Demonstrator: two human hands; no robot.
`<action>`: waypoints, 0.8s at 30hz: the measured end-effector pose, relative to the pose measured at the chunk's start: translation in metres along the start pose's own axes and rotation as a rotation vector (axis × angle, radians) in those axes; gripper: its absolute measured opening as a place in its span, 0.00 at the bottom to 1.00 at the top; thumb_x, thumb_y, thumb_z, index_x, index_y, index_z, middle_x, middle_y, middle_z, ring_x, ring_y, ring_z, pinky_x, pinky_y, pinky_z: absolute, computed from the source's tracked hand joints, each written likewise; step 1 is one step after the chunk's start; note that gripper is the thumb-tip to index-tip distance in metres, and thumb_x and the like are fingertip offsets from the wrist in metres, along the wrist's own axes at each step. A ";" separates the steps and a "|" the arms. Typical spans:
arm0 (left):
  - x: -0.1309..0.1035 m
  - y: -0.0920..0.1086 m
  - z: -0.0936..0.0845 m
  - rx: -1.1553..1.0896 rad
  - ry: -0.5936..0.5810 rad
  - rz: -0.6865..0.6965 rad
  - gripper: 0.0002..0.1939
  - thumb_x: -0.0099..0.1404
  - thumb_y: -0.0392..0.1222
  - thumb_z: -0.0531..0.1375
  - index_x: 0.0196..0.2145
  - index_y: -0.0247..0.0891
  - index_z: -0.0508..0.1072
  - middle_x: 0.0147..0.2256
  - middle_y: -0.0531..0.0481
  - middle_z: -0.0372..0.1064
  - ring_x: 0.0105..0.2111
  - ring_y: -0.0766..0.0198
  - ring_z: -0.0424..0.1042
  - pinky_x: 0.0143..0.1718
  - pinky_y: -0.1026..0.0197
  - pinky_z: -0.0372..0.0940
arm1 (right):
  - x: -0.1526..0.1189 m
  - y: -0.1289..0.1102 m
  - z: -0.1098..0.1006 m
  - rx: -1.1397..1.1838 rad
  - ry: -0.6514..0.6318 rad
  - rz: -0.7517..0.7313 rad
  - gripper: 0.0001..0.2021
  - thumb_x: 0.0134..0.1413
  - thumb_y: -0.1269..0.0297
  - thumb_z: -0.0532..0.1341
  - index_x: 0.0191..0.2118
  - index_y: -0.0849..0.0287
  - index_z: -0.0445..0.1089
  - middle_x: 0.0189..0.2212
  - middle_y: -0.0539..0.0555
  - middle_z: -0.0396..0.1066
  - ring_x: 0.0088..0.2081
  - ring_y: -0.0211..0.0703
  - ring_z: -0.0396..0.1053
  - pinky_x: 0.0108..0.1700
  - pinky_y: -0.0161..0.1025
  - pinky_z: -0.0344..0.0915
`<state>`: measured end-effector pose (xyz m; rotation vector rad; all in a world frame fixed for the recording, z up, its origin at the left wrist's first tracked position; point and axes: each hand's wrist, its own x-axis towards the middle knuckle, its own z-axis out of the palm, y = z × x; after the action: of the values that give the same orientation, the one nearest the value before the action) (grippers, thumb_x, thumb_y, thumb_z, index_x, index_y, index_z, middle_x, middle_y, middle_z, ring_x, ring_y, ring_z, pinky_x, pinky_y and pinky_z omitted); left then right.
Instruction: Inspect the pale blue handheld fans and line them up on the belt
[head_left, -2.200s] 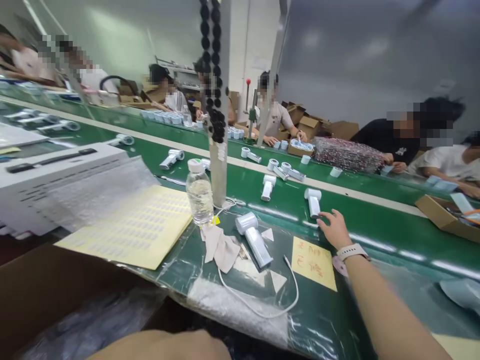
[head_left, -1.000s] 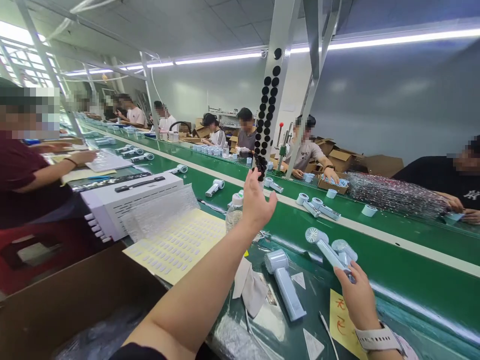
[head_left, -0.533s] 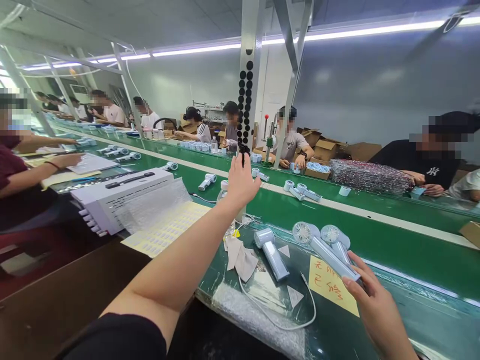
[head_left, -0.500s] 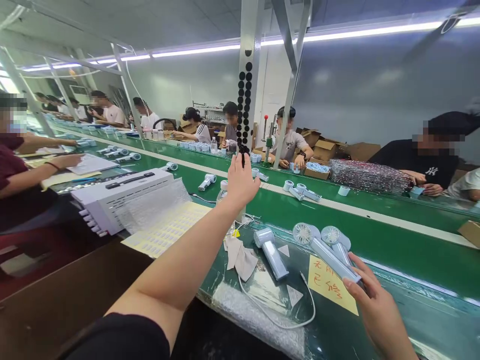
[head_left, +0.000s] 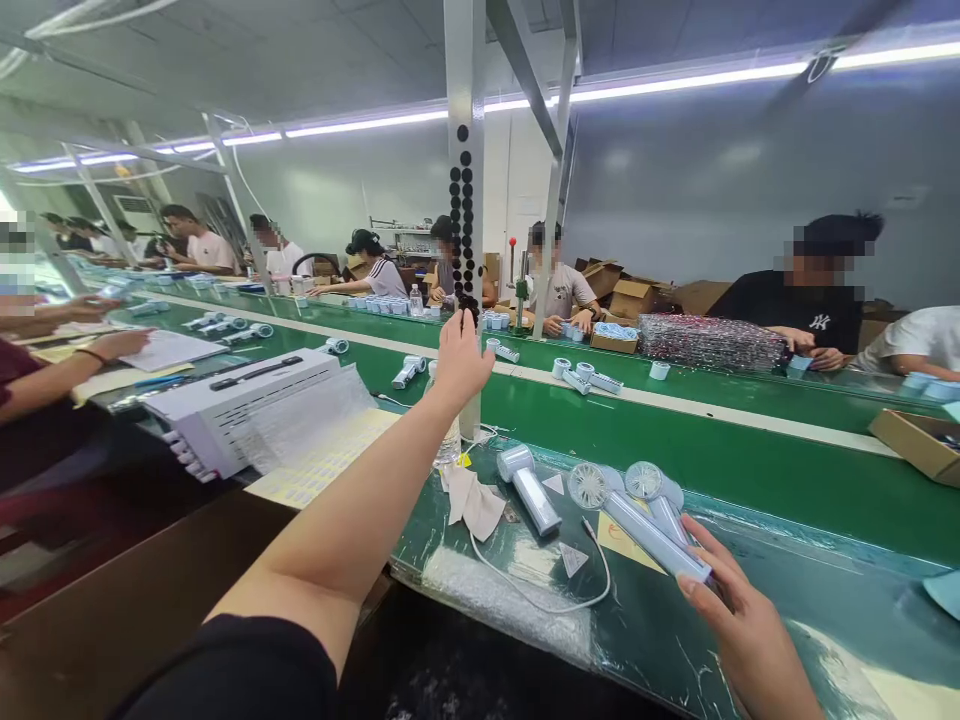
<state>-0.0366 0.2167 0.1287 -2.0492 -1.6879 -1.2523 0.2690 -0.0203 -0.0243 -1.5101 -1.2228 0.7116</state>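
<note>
So the right hand (head_left: 739, 605) is closed round the bottom end of a pale blue handheld fan (head_left: 649, 535), thumb on the near side, fingers behind, with the round head up and to the left. A second fan (head_left: 643, 480) sits right behind it, handle running down to the fingers; can't tell if the same hand is holding that one too. The left hand (head_left: 461, 365) is up at the metal post (head_left: 465, 80), thumb well apart from the fingers, fingertips by the lowest bunch of black dots (head_left: 462, 230). It has its back to me, so no clue whether it's pinching one.

Both fans are over the near tabletop, and the front one partly covers a yellow note (head_left: 634, 548). Left of that there's a third fan (head_left: 538, 500) lying on the table, then a crumpled cloth (head_left: 480, 508), with a white cable (head_left: 551, 608) looping in front.

What's in the way: the left forearm cuts across part of the bottle (head_left: 450, 448) and the yellow label sheet (head_left: 322, 468). The white box (head_left: 247, 380) sits farther left. Beyond the post runs the green belt (head_left: 712, 480) with more fans on it, and co-workers along the far side.
</note>
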 end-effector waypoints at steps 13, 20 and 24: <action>0.014 0.003 0.031 0.062 0.105 0.120 0.40 0.67 0.47 0.52 0.68 0.19 0.42 0.70 0.28 0.34 0.71 0.47 0.32 0.70 0.47 0.31 | 0.016 0.038 0.005 0.019 -0.097 0.021 0.27 0.51 0.42 0.63 0.52 0.54 0.77 0.67 0.55 0.56 0.66 0.67 0.54 0.51 0.46 0.71; 0.025 -0.006 0.061 0.026 0.214 0.100 0.41 0.66 0.44 0.54 0.68 0.20 0.43 0.71 0.29 0.35 0.71 0.48 0.27 0.70 0.45 0.28 | 0.025 0.048 0.009 -0.040 -0.137 0.012 0.26 0.53 0.45 0.63 0.54 0.53 0.76 0.67 0.55 0.58 0.64 0.64 0.59 0.48 0.43 0.73; 0.027 -0.006 0.067 0.001 0.231 0.075 0.42 0.61 0.37 0.56 0.67 0.20 0.44 0.70 0.29 0.38 0.71 0.47 0.28 0.70 0.45 0.26 | 0.025 0.041 0.013 -0.075 -0.080 -0.027 0.29 0.54 0.47 0.62 0.59 0.54 0.71 0.64 0.58 0.62 0.60 0.64 0.66 0.41 0.40 0.74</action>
<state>-0.0102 0.2801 0.1042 -1.8662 -1.4945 -1.4011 0.2790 0.0092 -0.0634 -1.5365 -1.3408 0.7213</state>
